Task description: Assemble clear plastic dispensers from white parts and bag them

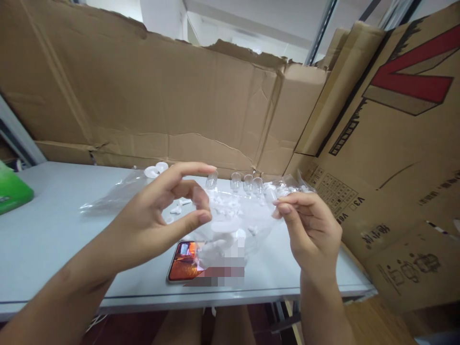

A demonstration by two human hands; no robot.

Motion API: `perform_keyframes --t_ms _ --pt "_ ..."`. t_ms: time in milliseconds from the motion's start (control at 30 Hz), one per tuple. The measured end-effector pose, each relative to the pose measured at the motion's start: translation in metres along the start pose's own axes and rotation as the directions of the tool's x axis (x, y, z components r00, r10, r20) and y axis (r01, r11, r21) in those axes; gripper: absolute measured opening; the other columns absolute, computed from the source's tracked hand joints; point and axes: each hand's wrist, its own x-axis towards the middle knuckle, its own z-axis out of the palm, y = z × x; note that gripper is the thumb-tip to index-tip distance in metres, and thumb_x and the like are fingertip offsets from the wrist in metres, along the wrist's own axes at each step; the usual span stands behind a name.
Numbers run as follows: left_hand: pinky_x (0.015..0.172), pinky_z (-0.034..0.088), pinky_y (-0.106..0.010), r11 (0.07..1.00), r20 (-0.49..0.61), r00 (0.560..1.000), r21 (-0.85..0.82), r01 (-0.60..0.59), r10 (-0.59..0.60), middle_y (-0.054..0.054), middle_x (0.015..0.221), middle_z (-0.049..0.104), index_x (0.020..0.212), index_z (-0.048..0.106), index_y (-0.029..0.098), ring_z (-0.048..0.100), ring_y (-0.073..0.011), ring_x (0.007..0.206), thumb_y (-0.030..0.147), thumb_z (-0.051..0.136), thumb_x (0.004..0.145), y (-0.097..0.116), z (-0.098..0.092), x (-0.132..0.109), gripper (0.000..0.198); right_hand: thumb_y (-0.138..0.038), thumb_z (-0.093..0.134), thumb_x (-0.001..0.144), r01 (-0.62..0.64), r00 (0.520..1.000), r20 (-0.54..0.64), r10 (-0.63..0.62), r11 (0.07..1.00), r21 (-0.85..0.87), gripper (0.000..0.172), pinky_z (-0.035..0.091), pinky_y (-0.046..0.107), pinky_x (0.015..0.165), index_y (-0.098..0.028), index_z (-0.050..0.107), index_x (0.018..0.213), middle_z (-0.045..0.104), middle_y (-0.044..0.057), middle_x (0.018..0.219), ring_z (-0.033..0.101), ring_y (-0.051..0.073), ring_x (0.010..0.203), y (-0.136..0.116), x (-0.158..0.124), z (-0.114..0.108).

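Observation:
My left hand (172,206) is raised over the table, thumb and index finger apart, with nothing visible between them. Its other fingers are bent. Just behind its index fingertip is a small clear ribbed cup (212,180). My right hand (311,225) is closed in a pinch, thumb against fingers. Whitish translucent plastic shows at its fingertips, but whether it is held or lies behind cannot be made out. Between the hands lies a clear plastic bag (257,215) with small white pieces (226,206). A white lidded container (226,227) stands in front of them.
A lit phone (179,268) lies near the table's front edge, partly hidden. More clear cups (235,181) line the back. Another clear bag (111,194) and white round pieces (156,168) lie left. Cardboard (161,96) walls the back and right. A green pack (14,189) stands far left.

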Motion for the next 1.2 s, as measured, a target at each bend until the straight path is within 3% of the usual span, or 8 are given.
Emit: perform_keyframes --t_ms 100,300,433,533,667,767,967,1200 --pt "0.058 0.05 -0.024 0.998 0.116 0.992 -0.028 0.053 -0.049 -0.001 0.079 0.064 0.123 0.046 0.03 0.063 -0.0186 0.08 0.026 0.066 0.076 0.003 0.002 0.004 0.051 -0.013 0.057 0.085 0.015 1.0 0.004 -0.015 1.0 -0.002 0.011 0.047 0.027 0.062 -0.02 0.06 0.091 0.063 0.0 0.076 0.058 0.011 0.065 -0.002 -0.001 0.002" --pt "0.046 0.046 -0.02 0.984 0.006 0.992 -0.125 0.125 -0.125 0.002 0.064 0.06 0.11 0.051 0.027 0.062 -0.0163 0.064 0.025 0.065 0.076 0.009 0.018 0.009 0.038 -0.013 0.054 0.085 0.05 0.998 0.04 -0.049 0.999 -0.014 0.01 0.047 0.029 0.068 -0.021 0.058 0.09 0.058 0.0 0.073 0.057 0.013 0.068 -0.004 0.0 0.001" --pt "0.05 0.049 -0.022 0.988 -0.056 0.992 -0.114 0.105 -0.112 0.003 0.067 0.062 0.11 0.05 0.028 0.06 -0.0147 0.062 0.022 0.066 0.074 0.012 0.023 0.007 0.04 -0.022 0.052 0.085 0.063 0.99 0.127 -0.063 0.998 0.005 0.007 0.045 0.04 0.085 -0.021 0.056 0.091 0.059 0.004 0.084 0.058 0.021 0.092 -0.004 0.004 -0.004" --pt "0.054 0.051 -0.023 0.993 -0.082 0.993 -0.086 0.075 -0.082 0.003 0.067 0.062 0.11 0.05 0.028 0.061 -0.0152 0.064 0.02 0.066 0.073 0.013 0.023 0.005 0.041 -0.031 0.052 0.083 0.075 0.987 0.143 -0.075 0.997 0.003 0.022 0.041 0.045 0.093 -0.021 0.055 0.102 0.059 0.008 0.1 0.055 0.025 0.104 -0.007 0.009 -0.007" --pt "0.056 0.053 -0.024 0.997 -0.1 0.994 -0.058 0.049 -0.054 0.002 0.069 0.062 0.111 0.051 0.028 0.063 -0.0178 0.071 0.019 0.066 0.073 0.017 0.024 0.004 0.043 -0.031 0.062 0.077 0.162 0.975 0.18 -0.13 0.97 -0.179 0.034 0.039 0.046 0.098 -0.022 0.053 0.108 0.058 0.009 0.114 0.051 0.027 0.113 -0.024 0.016 -0.006" --pt "0.057 0.054 -0.024 0.999 -0.108 0.994 -0.033 0.016 -0.02 0.002 0.071 0.061 0.111 0.051 0.028 0.063 -0.0172 0.072 0.018 0.066 0.073 0.021 0.026 0.005 0.042 -0.027 0.065 0.075 0.273 0.936 0.317 -0.152 0.882 -0.383 0.034 0.037 0.047 0.098 -0.024 0.055 0.108 0.062 0.007 0.109 0.048 0.028 0.116 -0.041 0.024 -0.001" --pt "0.061 0.055 -0.023 0.997 -0.166 0.983 0.032 -0.073 0.077 -0.001 0.095 0.059 0.111 0.052 0.028 0.063 -0.0142 0.075 0.013 0.063 0.072 0.025 0.032 0.004 0.043 -0.014 0.054 0.081 0.423 0.848 0.508 -0.15 0.77 -0.478 0.033 0.028 0.046 0.104 -0.024 0.053 0.113 0.069 0.0 0.086 0.058 0.02 0.097 -0.06 0.035 0.008" --pt "0.061 0.055 -0.023 0.997 -0.143 0.987 0.017 -0.073 0.075 0.001 0.079 0.061 0.116 0.048 0.028 0.064 -0.0171 0.083 0.013 0.062 0.074 0.028 0.032 0.002 0.047 -0.015 0.053 0.084 0.369 0.851 0.521 -0.064 0.779 -0.507 0.027 0.039 0.035 0.092 -0.023 0.054 0.11 0.068 -0.001 0.084 0.061 0.017 0.087 -0.062 0.036 0.005"
